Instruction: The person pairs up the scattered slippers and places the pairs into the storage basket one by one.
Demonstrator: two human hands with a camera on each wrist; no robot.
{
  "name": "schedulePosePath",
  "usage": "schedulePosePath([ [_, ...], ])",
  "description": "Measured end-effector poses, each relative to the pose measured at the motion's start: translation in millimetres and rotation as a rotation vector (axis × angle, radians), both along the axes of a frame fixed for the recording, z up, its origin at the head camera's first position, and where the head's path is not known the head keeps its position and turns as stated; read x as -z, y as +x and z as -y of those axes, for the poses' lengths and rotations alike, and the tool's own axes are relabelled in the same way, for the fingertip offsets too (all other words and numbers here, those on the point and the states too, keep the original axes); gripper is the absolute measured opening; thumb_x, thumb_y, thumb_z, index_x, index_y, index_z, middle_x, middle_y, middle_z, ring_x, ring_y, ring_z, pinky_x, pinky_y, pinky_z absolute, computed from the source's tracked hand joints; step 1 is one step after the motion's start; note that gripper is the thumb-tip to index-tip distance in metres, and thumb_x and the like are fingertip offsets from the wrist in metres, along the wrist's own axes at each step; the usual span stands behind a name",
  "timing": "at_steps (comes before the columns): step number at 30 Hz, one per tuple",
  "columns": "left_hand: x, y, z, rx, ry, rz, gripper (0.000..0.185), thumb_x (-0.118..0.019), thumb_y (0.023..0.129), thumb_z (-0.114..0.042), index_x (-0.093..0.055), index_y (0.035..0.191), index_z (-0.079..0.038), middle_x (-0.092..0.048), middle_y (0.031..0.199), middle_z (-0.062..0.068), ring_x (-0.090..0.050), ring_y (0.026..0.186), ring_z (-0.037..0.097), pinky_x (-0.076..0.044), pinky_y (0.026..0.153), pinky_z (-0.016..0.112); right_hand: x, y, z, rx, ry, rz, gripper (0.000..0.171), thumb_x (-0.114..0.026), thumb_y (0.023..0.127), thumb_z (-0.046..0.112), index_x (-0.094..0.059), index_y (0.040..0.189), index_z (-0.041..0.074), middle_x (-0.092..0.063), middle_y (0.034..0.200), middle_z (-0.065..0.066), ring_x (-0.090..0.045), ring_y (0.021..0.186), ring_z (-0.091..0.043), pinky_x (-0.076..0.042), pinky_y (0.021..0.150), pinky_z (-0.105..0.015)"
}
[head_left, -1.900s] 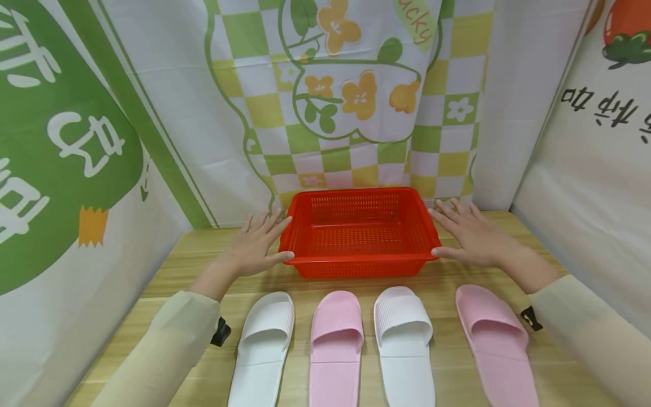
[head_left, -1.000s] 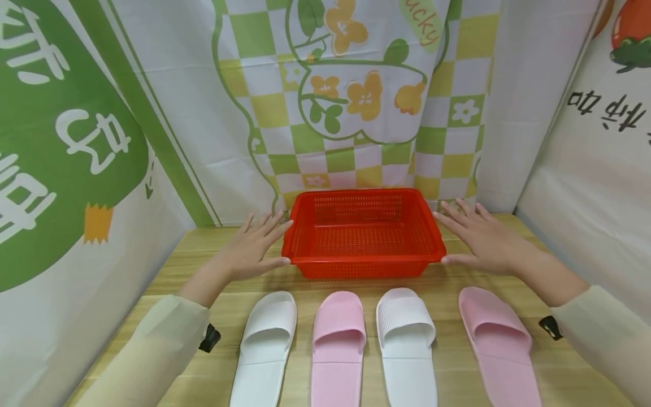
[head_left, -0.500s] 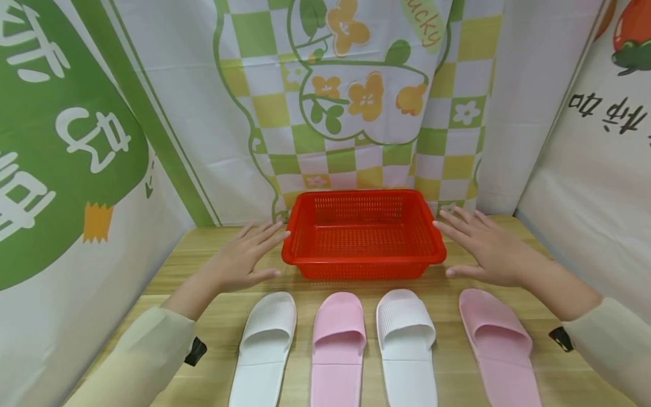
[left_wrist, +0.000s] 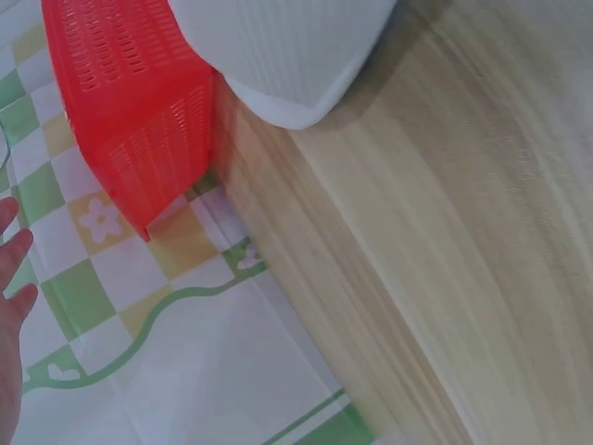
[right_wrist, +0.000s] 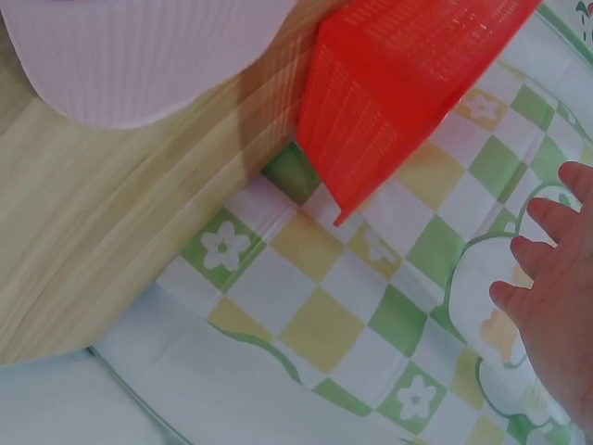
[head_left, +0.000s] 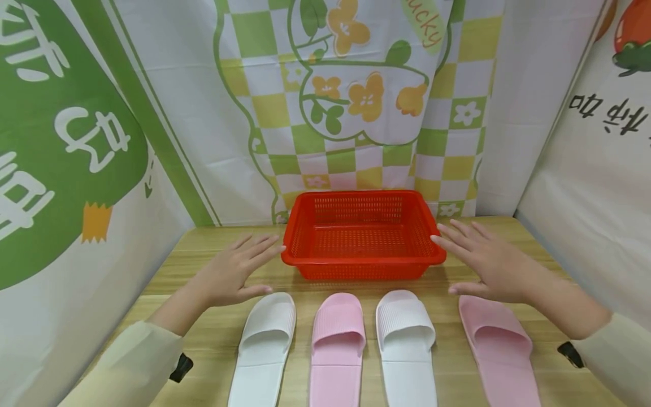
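A red plastic basket (head_left: pixel 363 268) with perforated sides stands at the back of the table, with nothing seen inside. To its left, my left hand (head_left: pixel 231 274) is held with fingers spread and holds nothing. My right hand (head_left: pixel 490 263) is spread likewise on the other side, its thumb above the toe of the right pink slipper (head_left: pixel 500 333). In front of the basket lie a white slipper (head_left: pixel 267 339), a pink slipper (head_left: pixel 338 339) and another white slipper (head_left: pixel 407 339), toes toward the basket. The right wrist view shows the right fingers (right_wrist: pixel 533 250) apart from the basket.
The wooden table (head_left: pixel 173 271) reaches back to a checkered cloth (head_left: pixel 325 130). Printed cloth walls rise on the left (head_left: pixel 61 141) and right (head_left: pixel 590 181). The slippers' heels run out of the head view's lower edge.
Both hands have drawn back from the basket's sides toward the person and moved outward a little. The basket and slippers stay where they were; the head view has shifted slightly.
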State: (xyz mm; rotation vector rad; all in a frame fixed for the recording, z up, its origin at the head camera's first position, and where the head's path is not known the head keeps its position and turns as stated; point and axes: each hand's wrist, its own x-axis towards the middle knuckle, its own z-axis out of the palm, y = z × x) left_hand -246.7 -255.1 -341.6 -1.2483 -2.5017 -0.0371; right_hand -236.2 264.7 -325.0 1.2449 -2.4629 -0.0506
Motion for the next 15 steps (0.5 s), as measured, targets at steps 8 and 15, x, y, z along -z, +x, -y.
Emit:
schedulePosePath([
  [8,6.8,8.4,3,0.102,0.012,-0.1,0.076,-0.055,0.091,-0.058,-0.045,0.145,-0.006,-0.041,0.149,0.015,-0.043,0.132,0.035,-0.028,0.11,0.052,11.8,13.3,7,-0.077,-0.012,-0.025,0.087,-0.06,0.086,0.062,-0.036,0.15,0.008,-0.034,0.153,-0.015,-0.034,0.136,-0.042,-0.005,0.117,-0.042],
  [15,21.8,14.3,5,0.235,0.031,-0.187,0.079,-0.039,0.094,-0.065,-0.051,0.138,-0.001,-0.048,0.143,0.018,-0.047,0.129,0.035,-0.034,0.106,0.053,22.5,20.1,14,-0.171,-0.018,-0.075,0.085,-0.056,0.086,0.065,-0.043,0.145,0.005,-0.04,0.149,-0.016,-0.039,0.132,-0.042,-0.002,0.117,-0.04],
])
